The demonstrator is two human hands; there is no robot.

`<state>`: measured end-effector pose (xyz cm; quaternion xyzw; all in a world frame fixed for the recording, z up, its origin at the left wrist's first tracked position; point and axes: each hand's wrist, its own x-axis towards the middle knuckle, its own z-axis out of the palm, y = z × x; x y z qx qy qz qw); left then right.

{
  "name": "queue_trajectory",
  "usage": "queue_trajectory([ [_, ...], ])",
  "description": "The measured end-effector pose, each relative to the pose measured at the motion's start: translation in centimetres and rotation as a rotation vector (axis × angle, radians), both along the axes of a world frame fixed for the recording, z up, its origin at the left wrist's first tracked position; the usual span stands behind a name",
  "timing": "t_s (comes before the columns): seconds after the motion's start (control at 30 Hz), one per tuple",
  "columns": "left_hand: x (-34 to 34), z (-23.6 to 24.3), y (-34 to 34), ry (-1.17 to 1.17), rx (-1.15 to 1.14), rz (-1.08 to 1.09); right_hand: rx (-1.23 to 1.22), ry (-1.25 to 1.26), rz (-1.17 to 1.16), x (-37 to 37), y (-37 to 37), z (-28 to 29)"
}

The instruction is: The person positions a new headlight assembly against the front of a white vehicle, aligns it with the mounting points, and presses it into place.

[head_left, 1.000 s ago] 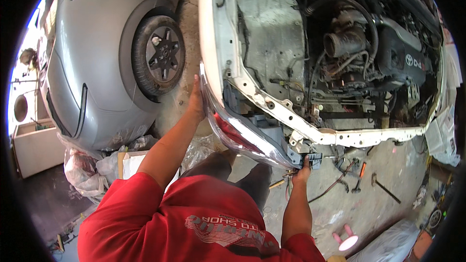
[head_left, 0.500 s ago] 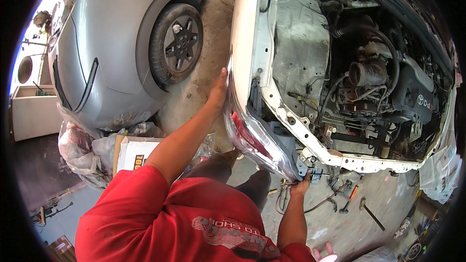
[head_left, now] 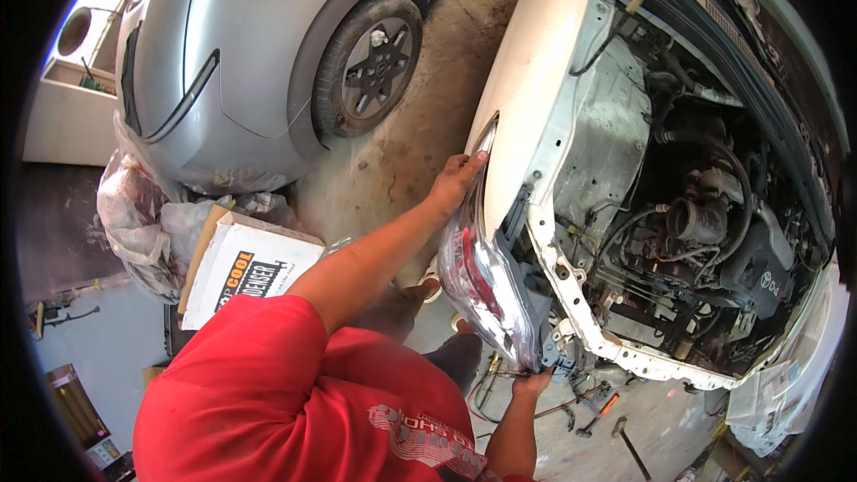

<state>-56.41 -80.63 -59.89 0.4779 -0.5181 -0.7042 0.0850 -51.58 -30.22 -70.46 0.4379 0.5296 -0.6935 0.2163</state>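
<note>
A clear-lensed headlight point(head_left: 509, 332) with a red inner strip sits at the front corner of the white car point(head_left: 527, 62). My left hand point(head_left: 459, 180) wraps the upper, outer end of the headlight where it meets the white fender. At the lower, inner end, my right hand point(head_left: 533, 382) grips the headlight from beneath, beside a grey plastic bracket point(head_left: 558, 359). Some of the fingers of both hands are hidden behind the lamp. A bare white metal crossmember point(head_left: 580, 317) runs just right of the headlight, along the uncovered engine bay point(head_left: 687, 223).
A silver car point(head_left: 241, 62) stands to the left, with a dark wheel point(head_left: 370, 67). White carton point(head_left: 254, 259) and plastic-wrapped bundle point(head_left: 143, 223) lie by its front. On the floor are a hammer point(head_left: 629, 446), an orange-handled tool point(head_left: 596, 415) and hoses.
My view has shifted, so both cars appear tilted and displaced. Both hands stay on the headlight, which remains at the fender corner.
</note>
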Motion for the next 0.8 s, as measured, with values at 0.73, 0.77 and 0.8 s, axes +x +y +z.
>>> queue_trajectory([
  [0.73,0.0,-0.9,0.8,0.081,-0.033,0.037,0.006,-0.002,-0.081,-1.0,-1.2,1.0],
  [0.77,0.1,-1.5,0.7,0.128,-0.031,0.043,0.018,-0.003,-0.081,-1.2,-1.2,0.7],
  [0.8,0.5,-2.0,0.7,0.125,-0.017,0.058,0.029,-0.006,-0.082,-1.4,-1.2,0.5],
])
